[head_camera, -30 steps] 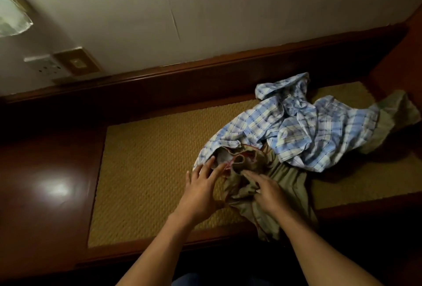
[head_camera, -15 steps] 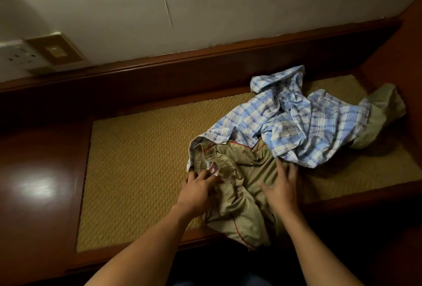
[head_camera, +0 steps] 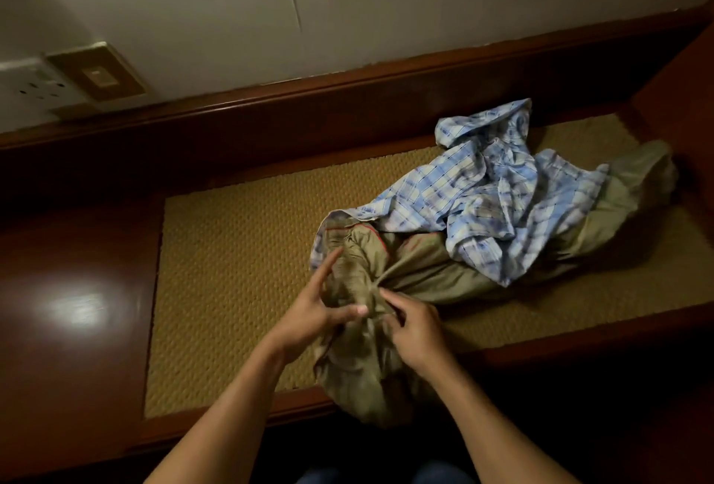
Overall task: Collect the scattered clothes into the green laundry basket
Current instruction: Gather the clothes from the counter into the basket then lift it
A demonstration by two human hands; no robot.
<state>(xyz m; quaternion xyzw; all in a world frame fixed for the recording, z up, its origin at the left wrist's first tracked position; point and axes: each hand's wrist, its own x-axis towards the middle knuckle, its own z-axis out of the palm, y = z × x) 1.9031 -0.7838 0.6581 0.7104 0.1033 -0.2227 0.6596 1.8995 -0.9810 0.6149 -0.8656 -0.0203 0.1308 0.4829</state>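
Observation:
A crumpled olive-khaki garment with red piping [head_camera: 436, 275] lies on the woven mat [head_camera: 239, 275] and hangs over the front wooden edge. A blue-and-white plaid shirt [head_camera: 498, 205] lies bunched on top of it, toward the right. My right hand [head_camera: 415, 331] grips a gathered fold of the khaki garment near its waistband. My left hand [head_camera: 309, 313] holds the same bunch, thumb pressed on the cloth and forefinger stretched out. The green laundry basket is not in view.
The mat sits in a dark polished wooden ledge [head_camera: 77, 309] under a white wall. A socket and a brass switch plate [head_camera: 96, 76] are on the wall at left. A raised wooden side [head_camera: 680, 89] closes the right end.
Both hands have come together on the khaki garment and gathered its cloth into a bunch; half a second ago they lay flat and apart on it. The view has shifted slightly.

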